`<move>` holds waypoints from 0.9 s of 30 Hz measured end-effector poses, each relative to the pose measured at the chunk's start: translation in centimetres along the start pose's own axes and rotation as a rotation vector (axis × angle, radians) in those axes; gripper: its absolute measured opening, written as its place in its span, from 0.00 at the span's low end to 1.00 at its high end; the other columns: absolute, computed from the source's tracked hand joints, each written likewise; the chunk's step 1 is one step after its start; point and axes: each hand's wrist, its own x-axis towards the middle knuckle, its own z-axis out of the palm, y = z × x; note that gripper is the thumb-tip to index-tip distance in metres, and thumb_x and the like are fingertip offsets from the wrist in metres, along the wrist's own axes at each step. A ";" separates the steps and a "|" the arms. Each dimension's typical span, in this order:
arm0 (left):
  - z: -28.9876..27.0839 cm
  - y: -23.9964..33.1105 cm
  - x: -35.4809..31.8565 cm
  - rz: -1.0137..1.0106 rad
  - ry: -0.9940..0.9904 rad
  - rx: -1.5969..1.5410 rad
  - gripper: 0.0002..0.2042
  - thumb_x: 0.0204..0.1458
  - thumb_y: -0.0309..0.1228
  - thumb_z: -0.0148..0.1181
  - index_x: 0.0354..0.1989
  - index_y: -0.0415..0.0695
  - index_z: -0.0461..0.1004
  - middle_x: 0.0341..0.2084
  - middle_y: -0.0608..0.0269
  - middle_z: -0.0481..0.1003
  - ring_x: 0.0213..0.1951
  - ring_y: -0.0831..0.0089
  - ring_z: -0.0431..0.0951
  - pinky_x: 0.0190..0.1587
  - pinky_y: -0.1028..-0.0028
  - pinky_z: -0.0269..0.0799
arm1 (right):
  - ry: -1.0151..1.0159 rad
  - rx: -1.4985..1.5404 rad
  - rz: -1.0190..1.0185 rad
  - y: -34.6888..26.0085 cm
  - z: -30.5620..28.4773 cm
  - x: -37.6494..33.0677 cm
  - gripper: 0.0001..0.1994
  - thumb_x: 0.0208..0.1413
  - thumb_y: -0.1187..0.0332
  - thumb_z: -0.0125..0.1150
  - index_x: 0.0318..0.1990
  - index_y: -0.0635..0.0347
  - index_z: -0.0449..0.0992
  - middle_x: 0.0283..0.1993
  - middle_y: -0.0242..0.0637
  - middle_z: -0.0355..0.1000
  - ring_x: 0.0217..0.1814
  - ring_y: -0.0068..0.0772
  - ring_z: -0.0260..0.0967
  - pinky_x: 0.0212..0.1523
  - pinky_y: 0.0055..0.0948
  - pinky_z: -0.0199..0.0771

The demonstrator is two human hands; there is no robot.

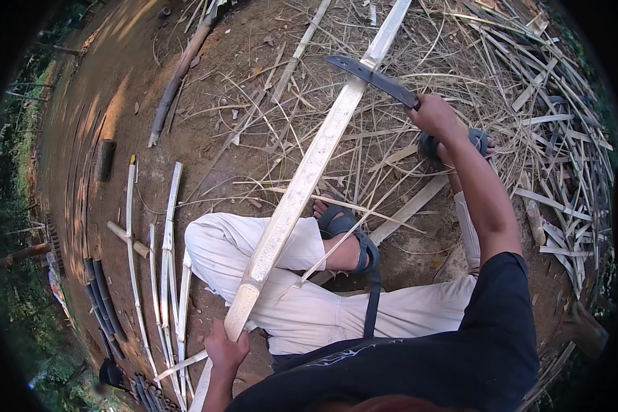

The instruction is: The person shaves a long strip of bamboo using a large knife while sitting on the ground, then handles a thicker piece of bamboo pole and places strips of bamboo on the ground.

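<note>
A long, pale split bamboo strip (pixel 309 168) runs slantwise across my lap, from the lower left up to the top edge, its whitish inner face turned up. Near its lower end my left hand (pixel 225 349) is closed around it. At the upper right my right hand (pixel 434 115) grips the handle of a dark-bladed knife (pixel 381 80). The blade lies crosswise over the strip, close to a node; whether it cuts into the bamboo I cannot tell. Most of the handle is hidden in my fist.
Thin bamboo shavings (pixel 364 144) litter the ground around my sandalled feet (pixel 343 233). A heap of split slats (pixel 570 158) lies on the right. To the left rest several narrow bamboo strips (pixel 166 268), dark bamboo poles (pixel 103 299) and a brown pole (pixel 178 75).
</note>
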 end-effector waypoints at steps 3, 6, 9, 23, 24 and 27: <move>-1.4 0.2 -3.4 0.047 -0.016 -0.046 0.17 0.37 0.30 0.69 0.32 0.39 0.67 0.21 0.44 0.73 0.24 0.40 0.77 0.27 0.52 0.74 | -0.108 -0.125 -0.109 0.9 0.9 -5.1 0.18 0.51 0.53 0.64 0.41 0.57 0.82 0.37 0.51 0.80 0.42 0.52 0.79 0.49 0.47 0.77; -0.7 -1.1 -0.6 0.070 0.048 -0.082 0.18 0.35 0.29 0.70 0.31 0.39 0.66 0.20 0.44 0.72 0.23 0.40 0.76 0.27 0.51 0.74 | -0.012 -0.048 0.006 2.3 -0.6 0.3 0.18 0.51 0.52 0.63 0.37 0.58 0.83 0.34 0.53 0.79 0.39 0.53 0.79 0.46 0.48 0.79; 1.7 -0.2 1.4 0.063 0.142 0.022 0.18 0.34 0.29 0.70 0.31 0.40 0.66 0.19 0.45 0.73 0.23 0.41 0.77 0.26 0.52 0.74 | 0.026 0.011 -0.023 1.8 -0.2 3.7 0.20 0.51 0.51 0.62 0.38 0.60 0.83 0.34 0.53 0.79 0.39 0.54 0.79 0.46 0.48 0.79; 0.5 -1.9 -1.2 0.009 0.148 0.075 0.17 0.33 0.29 0.68 0.29 0.40 0.66 0.20 0.46 0.71 0.24 0.43 0.76 0.26 0.52 0.73 | -0.154 -0.242 -0.453 -3.8 -0.6 -0.5 0.20 0.52 0.52 0.63 0.35 0.64 0.82 0.32 0.54 0.78 0.38 0.55 0.78 0.42 0.47 0.77; 0.4 -2.3 -1.4 0.025 0.157 0.081 0.17 0.33 0.29 0.68 0.29 0.40 0.66 0.20 0.46 0.71 0.24 0.43 0.76 0.26 0.52 0.73 | -0.101 -0.170 -0.346 -3.3 -0.2 0.0 0.20 0.52 0.52 0.63 0.35 0.64 0.82 0.31 0.54 0.78 0.38 0.55 0.78 0.42 0.47 0.77; 1.3 -3.4 -1.2 0.076 0.174 0.070 0.17 0.32 0.30 0.69 0.28 0.40 0.66 0.21 0.46 0.71 0.23 0.42 0.75 0.26 0.52 0.73 | 0.008 0.093 0.138 4.4 0.0 4.0 0.19 0.52 0.52 0.63 0.33 0.63 0.81 0.30 0.53 0.78 0.38 0.55 0.78 0.43 0.49 0.77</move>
